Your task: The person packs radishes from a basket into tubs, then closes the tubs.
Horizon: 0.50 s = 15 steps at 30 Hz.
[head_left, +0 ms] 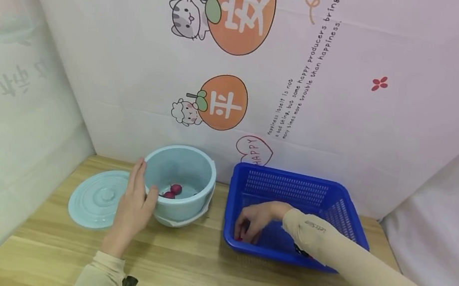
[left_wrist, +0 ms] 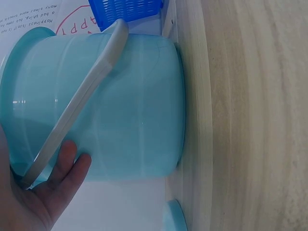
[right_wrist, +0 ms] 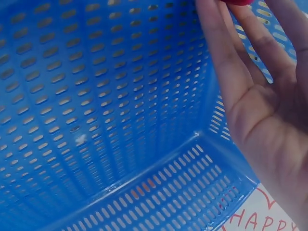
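A light-blue bucket (head_left: 180,211) stands upright with small round dark-red fruits (head_left: 175,189) on its inside bottom. My left hand (head_left: 136,206) rests against its left side at the rim, fingers extended. In the left wrist view, the fingers (left_wrist: 72,169) lie by the bucket wall near its pale handle (left_wrist: 79,98). Inside the blue basket (head_left: 289,260), my right hand (head_left: 257,218) reaches down at the near left corner. Its curled fingertips pinch a small red round fruit (right_wrist: 237,2), mostly hidden by the fingers and cut off by the right wrist view's edge.
A light-blue round lid (head_left: 94,199) lies on the wooden table (head_left: 188,278) left of the bucket. A printed white cloth (head_left: 132,71) hangs behind the containers, with more cloth at both sides. The basket stands right of the bucket.
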### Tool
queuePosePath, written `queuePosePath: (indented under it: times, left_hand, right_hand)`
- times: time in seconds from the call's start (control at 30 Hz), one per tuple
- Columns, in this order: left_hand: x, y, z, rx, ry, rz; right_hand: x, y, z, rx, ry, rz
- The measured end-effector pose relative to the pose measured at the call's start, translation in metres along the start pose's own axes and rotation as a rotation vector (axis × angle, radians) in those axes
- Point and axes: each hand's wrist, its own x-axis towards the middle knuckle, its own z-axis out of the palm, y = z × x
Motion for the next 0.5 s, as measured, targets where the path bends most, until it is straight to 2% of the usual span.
queuePosePath:
  times: [0.23,0.4,0.5]
  left_hand:
    - [0.001,0.000,0.000,-0.002,0.006,0.002]
    - [0.002,0.000,-0.001,-0.007,0.007,-0.001]
    - [0.002,0.000,-0.001,-0.015,0.004,-0.004]
  right_hand:
    - [0.004,0.002,0.002,0.037,0.031,0.010]
    - [-0.001,-0.001,-0.007,0.018,0.040,-0.017]
    - [-0.006,0.000,-0.015,0.076,0.062,-0.047]
